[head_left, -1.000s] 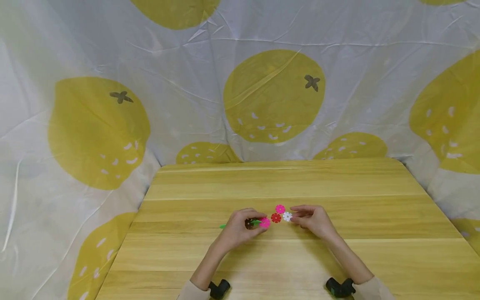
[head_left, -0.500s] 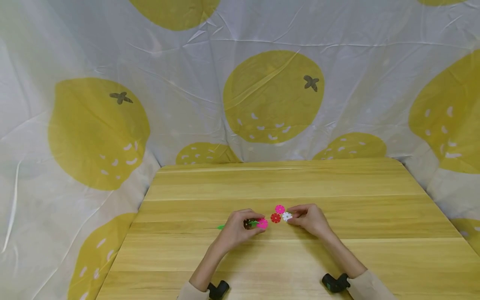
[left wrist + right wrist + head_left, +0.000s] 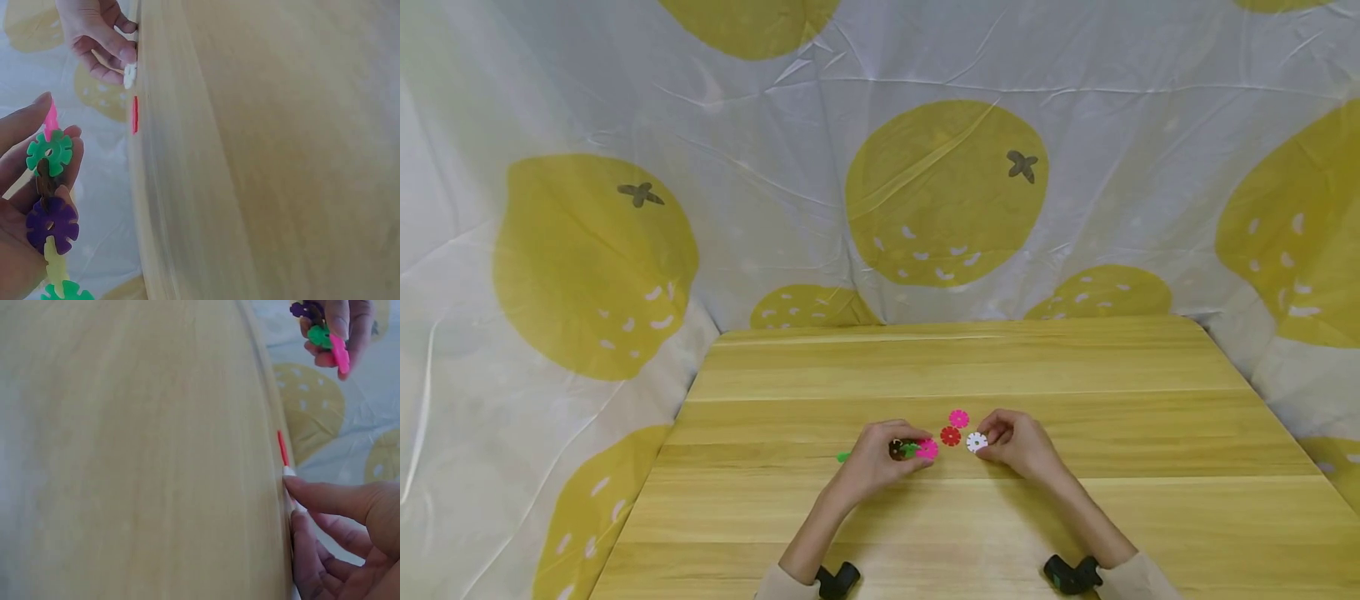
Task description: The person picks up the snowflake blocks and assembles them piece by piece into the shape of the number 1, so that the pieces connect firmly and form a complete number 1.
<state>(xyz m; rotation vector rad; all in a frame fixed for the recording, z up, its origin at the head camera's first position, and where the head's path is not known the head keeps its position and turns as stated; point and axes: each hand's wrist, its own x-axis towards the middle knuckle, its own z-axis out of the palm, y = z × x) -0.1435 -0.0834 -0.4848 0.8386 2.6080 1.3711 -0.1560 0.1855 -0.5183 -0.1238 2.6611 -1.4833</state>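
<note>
In the head view my left hand (image 3: 874, 454) holds a chain of slotted snowflake discs. Its pink disc (image 3: 929, 449) sits at the near end, by the fingertips. The left wrist view shows the rest of the chain: a green disc (image 3: 59, 156), a brown disc (image 3: 44, 182) edge-on, a purple disc (image 3: 64, 228), a yellow disc (image 3: 56, 267) and another green disc (image 3: 70, 291). My right hand (image 3: 1024, 443) pinches a white snowflake disc (image 3: 976, 442) by its edge, just over the table. Left of that lie a red disc (image 3: 951, 436) and a loose pink disc (image 3: 958, 418).
A wooden table (image 3: 970, 358) lies under both hands. Behind it hangs a pale cloth (image 3: 775, 192) printed with yellow lemons. Black devices, a left one (image 3: 840, 579) and a right one (image 3: 1072, 575), sit at the wrists.
My right hand has taken the white disc and drawn it slightly toward me, away from the red and pink discs. The left hand keeps the chain nearly in place.
</note>
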